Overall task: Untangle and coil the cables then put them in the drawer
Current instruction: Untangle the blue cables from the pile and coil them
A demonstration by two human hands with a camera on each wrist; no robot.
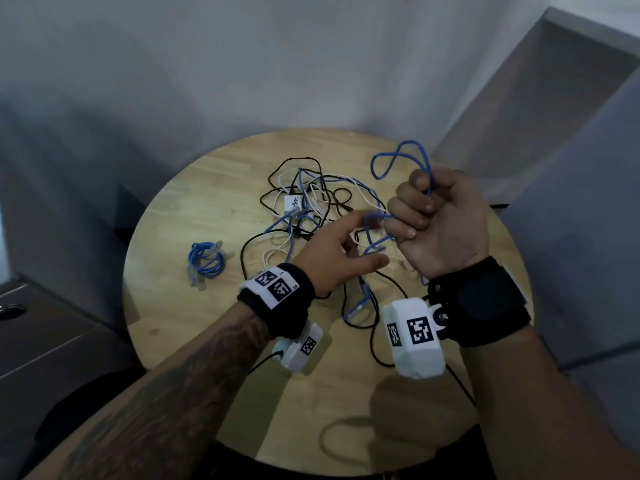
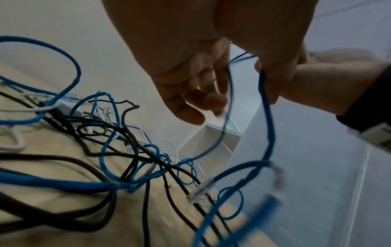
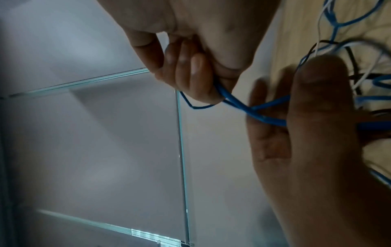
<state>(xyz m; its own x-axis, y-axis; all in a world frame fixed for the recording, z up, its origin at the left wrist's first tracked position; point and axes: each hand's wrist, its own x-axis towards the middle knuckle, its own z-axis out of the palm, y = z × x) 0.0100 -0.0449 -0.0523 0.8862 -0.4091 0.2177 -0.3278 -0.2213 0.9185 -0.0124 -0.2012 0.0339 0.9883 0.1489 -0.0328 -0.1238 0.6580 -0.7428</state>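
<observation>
My right hand is raised over the right side of the round wooden table, its fingers curled round a blue cable whose loops stick up above the fist. In the right wrist view that blue cable leaves the right hand and passes between the thumb and fingers of my left hand. The left hand reaches in with spread, relaxed fingers just left of the fist. A tangle of black, white and blue cables lies mid-table. A coiled blue cable lies apart at the left.
A small white box sits inside the tangle. A grey cabinet stands low at the left of the table. Grey walls close in behind and at the right. Loose black cable trails toward the table's near edge.
</observation>
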